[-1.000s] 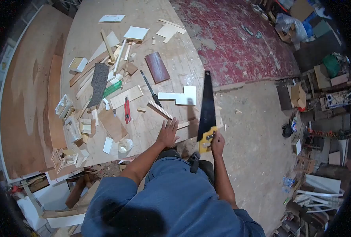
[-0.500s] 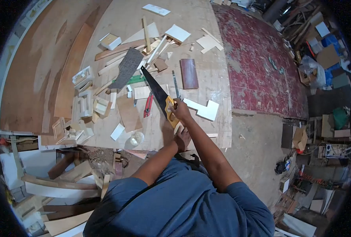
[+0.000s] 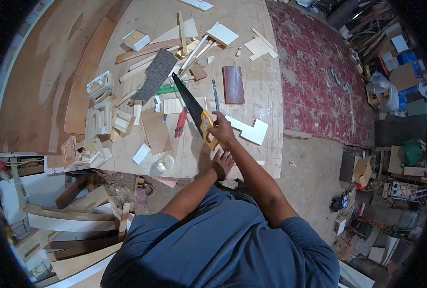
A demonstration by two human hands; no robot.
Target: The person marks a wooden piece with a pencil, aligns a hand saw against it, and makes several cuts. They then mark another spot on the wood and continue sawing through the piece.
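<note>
Head view: right hand has fingers curled round the grip of a yellow-handled, black-bladed handsaw; left hand, fingers slightly parted, hold indiscernible, lies at pale wooden worktable's near edge.

**a head-worn view, facing forward and down**

one wide-angle camera, worn on the head, looks forward and downward. the shirt fills the bottom middle, nearest the lens; the left hand and the right hand lie farther off, near the centre. the tabletop recedes beyond them toward the top edge, while red floor enters at upper right. the field is round, dark at the corners, and straight edges bow near the rim.
</note>
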